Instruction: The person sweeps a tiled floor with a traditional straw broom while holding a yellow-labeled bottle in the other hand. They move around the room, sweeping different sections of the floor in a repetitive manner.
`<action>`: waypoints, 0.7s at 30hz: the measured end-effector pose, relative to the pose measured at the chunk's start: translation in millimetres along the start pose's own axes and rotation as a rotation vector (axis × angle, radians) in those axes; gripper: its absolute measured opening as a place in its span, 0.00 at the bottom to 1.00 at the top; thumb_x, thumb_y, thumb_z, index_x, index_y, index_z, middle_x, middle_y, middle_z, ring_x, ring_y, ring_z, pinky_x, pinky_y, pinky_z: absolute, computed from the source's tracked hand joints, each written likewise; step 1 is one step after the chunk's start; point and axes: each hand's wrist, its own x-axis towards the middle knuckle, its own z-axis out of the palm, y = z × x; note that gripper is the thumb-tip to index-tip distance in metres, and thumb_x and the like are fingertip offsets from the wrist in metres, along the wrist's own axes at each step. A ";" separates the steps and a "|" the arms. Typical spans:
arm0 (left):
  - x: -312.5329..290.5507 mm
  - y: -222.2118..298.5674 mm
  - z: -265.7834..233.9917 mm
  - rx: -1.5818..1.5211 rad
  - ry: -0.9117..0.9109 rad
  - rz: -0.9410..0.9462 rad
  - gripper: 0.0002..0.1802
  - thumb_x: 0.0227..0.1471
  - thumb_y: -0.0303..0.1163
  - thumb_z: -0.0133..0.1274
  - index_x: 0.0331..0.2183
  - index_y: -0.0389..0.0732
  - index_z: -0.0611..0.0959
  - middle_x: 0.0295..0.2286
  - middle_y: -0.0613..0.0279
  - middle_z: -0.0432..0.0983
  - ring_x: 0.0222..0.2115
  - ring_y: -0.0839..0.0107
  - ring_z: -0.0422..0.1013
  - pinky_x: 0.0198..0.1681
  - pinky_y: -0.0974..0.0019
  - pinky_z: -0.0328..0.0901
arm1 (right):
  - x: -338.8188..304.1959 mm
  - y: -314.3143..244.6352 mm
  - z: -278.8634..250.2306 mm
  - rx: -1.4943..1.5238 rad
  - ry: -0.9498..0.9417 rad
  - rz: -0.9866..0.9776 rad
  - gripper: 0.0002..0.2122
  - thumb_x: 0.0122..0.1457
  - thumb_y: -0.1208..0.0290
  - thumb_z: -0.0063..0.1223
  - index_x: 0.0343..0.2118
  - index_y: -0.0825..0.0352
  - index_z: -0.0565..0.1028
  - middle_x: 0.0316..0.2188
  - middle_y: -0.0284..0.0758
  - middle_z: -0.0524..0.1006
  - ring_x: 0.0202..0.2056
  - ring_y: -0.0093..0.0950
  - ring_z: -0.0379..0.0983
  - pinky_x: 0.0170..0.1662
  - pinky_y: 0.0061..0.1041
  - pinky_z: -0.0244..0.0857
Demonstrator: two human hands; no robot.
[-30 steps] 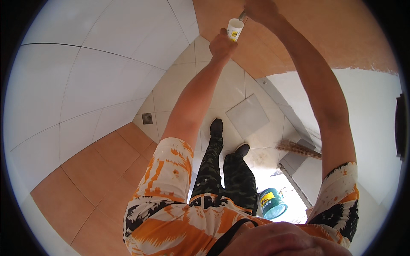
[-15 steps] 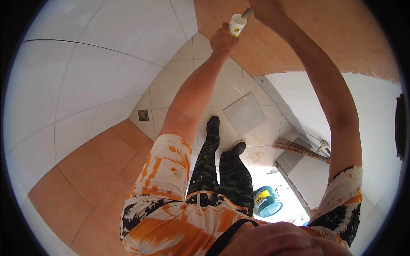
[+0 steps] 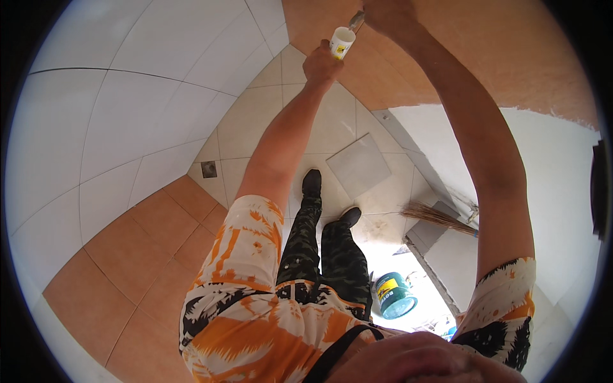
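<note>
One small white plastic cup (image 3: 342, 42), cylindrical with a yellow mark on its side, sat at the top of the view, gripped from below by the left hand (image 3: 321, 62), whose fingers were curled closed around its base. Just beside the cup's rim, a thin metal-looking tool (image 3: 356, 21) slanted up into the right hand (image 3: 388, 14); that hand was closed on the tool's handle, though its fingers lay partly cut off at the picture's edge. Both bare forearms reached up toward a smooth orange-brown wall (image 3: 447, 38), which gave way lower right to a rough-edged white painted area (image 3: 549, 166).

Glossy white wall tiles (image 3: 128, 83) curved along the left, with matte terracotta tiles (image 3: 134, 249) below them. The floor was pale beige tile (image 3: 255, 134), and a loose grey square tile (image 3: 357, 167) lay on it near the person's black shoes (image 3: 311, 182). A straw broom (image 3: 437, 217) rested to the right, well apart from a round teal paint can (image 3: 394, 295) by the camouflage trousers (image 3: 319, 255).
</note>
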 end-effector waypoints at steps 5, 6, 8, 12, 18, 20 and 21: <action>-2.7 -0.8 -2.0 -0.016 0.034 0.007 0.25 0.48 0.36 0.65 0.48 0.43 0.76 0.40 0.51 0.84 0.43 0.51 0.81 0.45 0.48 0.75 | -8.8 -6.3 -21.7 0.010 -0.065 -0.014 0.12 0.62 0.68 0.55 0.42 0.69 0.84 0.41 0.45 0.84 0.45 0.42 0.82 0.49 0.42 0.75; -3.1 -0.6 -2.7 -0.029 0.027 0.007 0.25 0.48 0.35 0.65 0.47 0.43 0.76 0.40 0.51 0.84 0.43 0.51 0.81 0.45 0.48 0.75 | -10.2 -7.1 -25.3 0.020 -0.074 -0.019 0.12 0.62 0.68 0.55 0.42 0.69 0.84 0.41 0.45 0.85 0.45 0.42 0.82 0.49 0.41 0.75; -4.2 -0.3 -3.9 -0.030 0.025 0.002 0.25 0.47 0.35 0.66 0.47 0.43 0.76 0.40 0.51 0.84 0.43 0.50 0.81 0.45 0.48 0.75 | -12.5 -8.9 -30.2 0.035 -0.071 -0.008 0.12 0.62 0.68 0.55 0.42 0.69 0.84 0.40 0.44 0.85 0.45 0.41 0.82 0.49 0.41 0.75; -5.8 0.8 -3.8 -0.043 0.044 0.007 0.29 0.46 0.38 0.68 0.49 0.44 0.77 0.39 0.50 0.85 0.42 0.50 0.81 0.45 0.47 0.75 | -14.2 -12.5 -29.0 0.057 -0.025 0.045 0.11 0.61 0.68 0.56 0.40 0.68 0.85 0.39 0.45 0.85 0.44 0.40 0.82 0.48 0.40 0.75; -6.8 -0.1 0.6 -0.043 0.035 -0.013 0.26 0.48 0.36 0.67 0.48 0.43 0.76 0.40 0.51 0.84 0.43 0.50 0.81 0.46 0.48 0.75 | -15.2 -12.5 -19.1 0.065 0.052 0.033 0.09 0.59 0.68 0.57 0.37 0.65 0.85 0.37 0.43 0.85 0.42 0.41 0.83 0.47 0.40 0.76; -7.7 -2.6 1.0 -0.032 0.028 -0.011 0.26 0.47 0.35 0.67 0.48 0.43 0.76 0.40 0.50 0.84 0.43 0.50 0.81 0.46 0.48 0.75 | -14.3 -13.1 -18.5 0.071 0.054 0.037 0.09 0.59 0.67 0.57 0.36 0.65 0.85 0.36 0.43 0.85 0.42 0.41 0.84 0.46 0.40 0.76; -7.8 -3.6 1.0 -0.025 0.017 -0.015 0.27 0.47 0.35 0.67 0.48 0.43 0.76 0.40 0.50 0.84 0.43 0.50 0.81 0.46 0.48 0.75 | -13.0 -13.2 -19.0 0.081 0.042 0.041 0.09 0.59 0.67 0.57 0.36 0.65 0.85 0.36 0.43 0.85 0.42 0.41 0.84 0.46 0.40 0.76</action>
